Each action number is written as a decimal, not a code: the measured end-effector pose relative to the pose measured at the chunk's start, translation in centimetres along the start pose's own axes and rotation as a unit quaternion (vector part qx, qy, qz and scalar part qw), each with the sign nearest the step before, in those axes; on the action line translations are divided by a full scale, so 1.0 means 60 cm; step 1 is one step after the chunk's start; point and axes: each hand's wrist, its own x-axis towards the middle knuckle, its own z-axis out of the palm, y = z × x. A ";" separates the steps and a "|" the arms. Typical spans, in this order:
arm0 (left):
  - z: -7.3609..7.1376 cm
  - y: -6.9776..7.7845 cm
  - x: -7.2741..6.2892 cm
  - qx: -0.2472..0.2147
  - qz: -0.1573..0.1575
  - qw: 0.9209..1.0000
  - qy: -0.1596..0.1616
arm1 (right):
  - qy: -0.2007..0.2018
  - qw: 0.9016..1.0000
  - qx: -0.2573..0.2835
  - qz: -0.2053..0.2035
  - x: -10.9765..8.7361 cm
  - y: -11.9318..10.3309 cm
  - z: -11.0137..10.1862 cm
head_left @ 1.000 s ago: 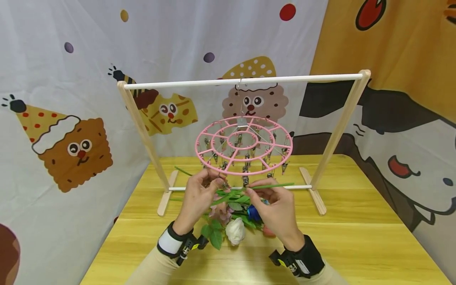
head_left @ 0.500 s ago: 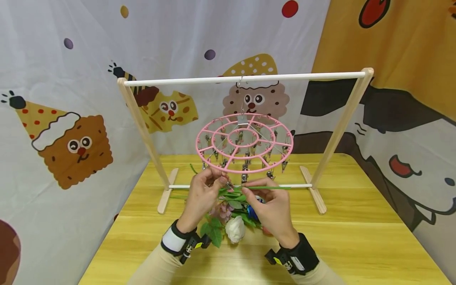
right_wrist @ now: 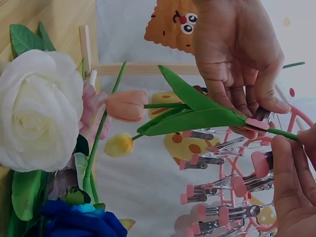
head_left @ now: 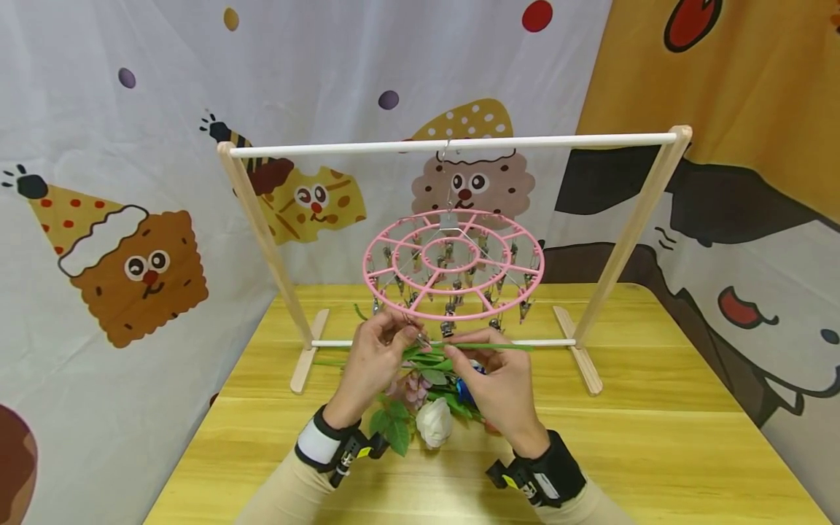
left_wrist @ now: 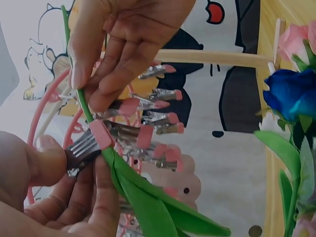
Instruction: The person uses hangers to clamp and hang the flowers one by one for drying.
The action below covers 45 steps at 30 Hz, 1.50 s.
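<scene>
My left hand pinches the metal ends of a clip with pink tips, just under the front left of the pink round clip hanger. Between those tips lies the green stem of an artificial tulip with a peach bloom and long leaves. On the other side of the clip, my right hand pinches the bare stem between thumb and fingers. Whether the tips press fully on the stem is hard to tell.
Several artificial flowers lie below my hands, among them a white rose and a blue rose. The hanger hangs by a hook from the white bar of a wooden stand. Other clips dangle from it.
My right hand has shifted slightly left, and the stem's end has come a little lower and left. The left hand stays at the clip, moved slightly right. The hanger has swayed slightly.
</scene>
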 end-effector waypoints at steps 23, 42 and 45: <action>-0.030 -0.018 0.005 0.007 0.009 1.000 -0.021 | -0.051 0.997 -0.053 0.008 -0.016 0.002 -0.026; -0.065 -0.028 0.025 0.019 0.015 0.999 0.044 | -0.060 0.989 -0.134 -0.010 -0.041 0.032 -0.071; -0.072 -0.032 0.029 0.029 0.018 0.998 0.049 | -0.060 0.988 -0.141 -0.013 -0.043 0.037 -0.078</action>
